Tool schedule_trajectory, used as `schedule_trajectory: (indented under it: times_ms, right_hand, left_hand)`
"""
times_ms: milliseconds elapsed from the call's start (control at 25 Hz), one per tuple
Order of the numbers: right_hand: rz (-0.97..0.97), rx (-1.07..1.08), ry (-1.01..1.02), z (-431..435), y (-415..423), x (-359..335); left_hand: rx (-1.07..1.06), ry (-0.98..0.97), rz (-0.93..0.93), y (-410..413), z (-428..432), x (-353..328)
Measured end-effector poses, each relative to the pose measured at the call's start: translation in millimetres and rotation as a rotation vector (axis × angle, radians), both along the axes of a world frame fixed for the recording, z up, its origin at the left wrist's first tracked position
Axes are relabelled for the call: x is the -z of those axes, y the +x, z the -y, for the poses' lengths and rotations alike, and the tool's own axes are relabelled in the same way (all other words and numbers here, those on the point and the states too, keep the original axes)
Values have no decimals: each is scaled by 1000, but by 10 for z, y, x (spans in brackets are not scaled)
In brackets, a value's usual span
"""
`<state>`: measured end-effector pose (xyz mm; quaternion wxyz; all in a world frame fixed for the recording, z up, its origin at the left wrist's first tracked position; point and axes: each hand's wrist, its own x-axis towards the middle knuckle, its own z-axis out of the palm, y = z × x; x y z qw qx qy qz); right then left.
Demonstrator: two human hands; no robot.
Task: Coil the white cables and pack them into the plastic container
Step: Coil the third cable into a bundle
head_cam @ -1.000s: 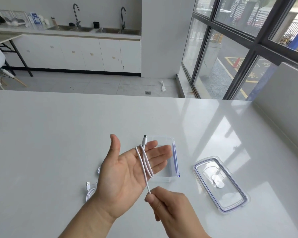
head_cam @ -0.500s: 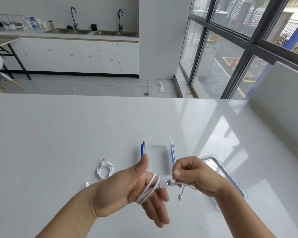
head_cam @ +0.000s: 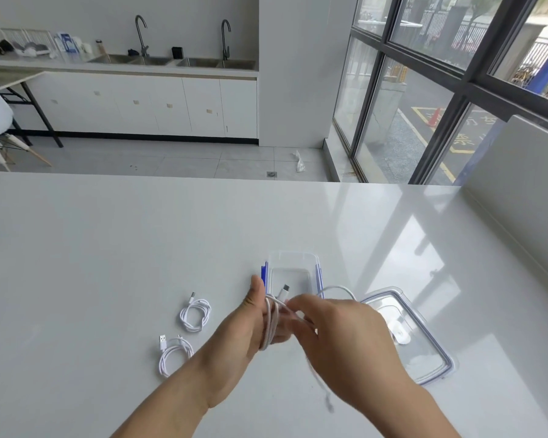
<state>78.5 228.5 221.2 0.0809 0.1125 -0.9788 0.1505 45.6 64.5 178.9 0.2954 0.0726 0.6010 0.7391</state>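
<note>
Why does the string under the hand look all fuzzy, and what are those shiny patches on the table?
Head view: the cable has a dangling end smeared by motion blur below the right hand, whose fingertips look soft too. Head view: the glossy table mirrors the window light as pale glare patches on its right side.

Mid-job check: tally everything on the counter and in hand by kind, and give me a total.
white cables: 3, one of them wrapped round the left hand
plastic container: 1
lid: 1
Total: 5
</note>
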Motion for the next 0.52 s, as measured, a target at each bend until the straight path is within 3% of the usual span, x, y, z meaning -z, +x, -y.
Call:
schedule_trajectory:
  times_ms: [120, 240, 360, 440, 520]
  right_hand:
    - [-114, -20, -10, 51, 99, 76]
    - [71, -17, -130, 80, 193, 298]
    - [256, -93, -487, 72, 230, 474]
    - [450, -136, -641, 44, 206, 599]
    - [570, -146, -631, -56, 117, 692]
  left_hand:
    - [-185, 171, 67, -31, -35, -42]
    - [-328, 425, 163, -77, 11, -138]
    - [-294, 640, 214, -81, 53, -259]
    - [-256, 689, 206, -72, 79, -289]
    - [-171, 675, 185, -58, 97, -309]
